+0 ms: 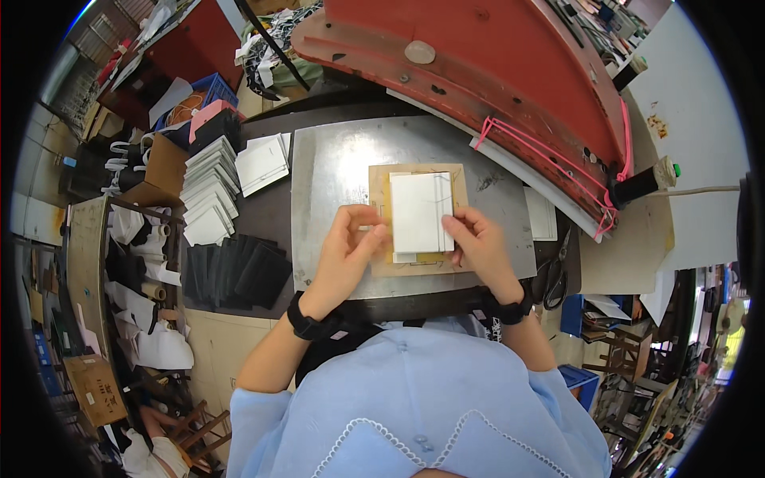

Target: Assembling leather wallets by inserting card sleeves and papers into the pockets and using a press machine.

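A white rectangular sheet [421, 211] lies on a tan wooden board [458, 182], which rests on a grey metal plate [343, 159]. My left hand [348, 247] pinches the sheet's left edge with fingertips. My right hand [478, 243] presses its lower right edge. Both wrists wear black bands. A yellowish layer shows under the sheet at its lower edge.
A large red machine head [478, 56] overhangs the plate's far side, with pink cord [550, 159] along it. Stacks of white sheets [211, 191] and black pieces [235, 275] sit to the left. Scissors [555, 275] lie at the right. A blue crate [213, 88] stands far left.
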### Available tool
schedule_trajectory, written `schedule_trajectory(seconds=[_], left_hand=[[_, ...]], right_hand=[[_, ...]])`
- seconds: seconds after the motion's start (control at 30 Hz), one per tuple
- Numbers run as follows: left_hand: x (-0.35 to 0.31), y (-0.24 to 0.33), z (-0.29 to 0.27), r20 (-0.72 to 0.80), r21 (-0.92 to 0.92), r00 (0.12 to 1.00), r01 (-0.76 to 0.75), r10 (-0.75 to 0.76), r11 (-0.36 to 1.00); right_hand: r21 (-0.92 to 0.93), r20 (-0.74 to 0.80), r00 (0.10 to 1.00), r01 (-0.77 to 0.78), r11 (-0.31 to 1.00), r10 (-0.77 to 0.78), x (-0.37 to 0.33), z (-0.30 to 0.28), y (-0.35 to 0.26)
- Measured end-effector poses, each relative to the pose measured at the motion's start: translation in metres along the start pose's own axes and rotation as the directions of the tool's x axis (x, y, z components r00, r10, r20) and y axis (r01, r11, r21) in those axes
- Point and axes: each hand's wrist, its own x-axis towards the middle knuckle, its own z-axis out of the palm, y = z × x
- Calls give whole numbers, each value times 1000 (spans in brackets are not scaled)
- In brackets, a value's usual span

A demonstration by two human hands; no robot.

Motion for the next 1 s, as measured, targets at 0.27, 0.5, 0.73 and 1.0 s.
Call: schedule_trajectory(seconds=[0.27, 0.5, 0.73, 1.0], left_hand=[[15, 11, -19, 429, 790, 822, -543, 375, 286], [22, 4, -3, 501, 800, 822, -560, 271, 217], [30, -11, -8, 482, 814, 832, -541, 274, 212], [37, -11, -16, 512, 802, 823, -561, 246, 207]], right_hand=[[-45, -78, 997, -32, 998, 29, 5, -1, -2], [-103, -125, 992, 5, 995, -18, 6, 3, 3], [-171, -117, 990, 59, 984, -79, 9, -1, 8], [-391, -144, 964, 151, 908, -223, 9, -2, 21]])
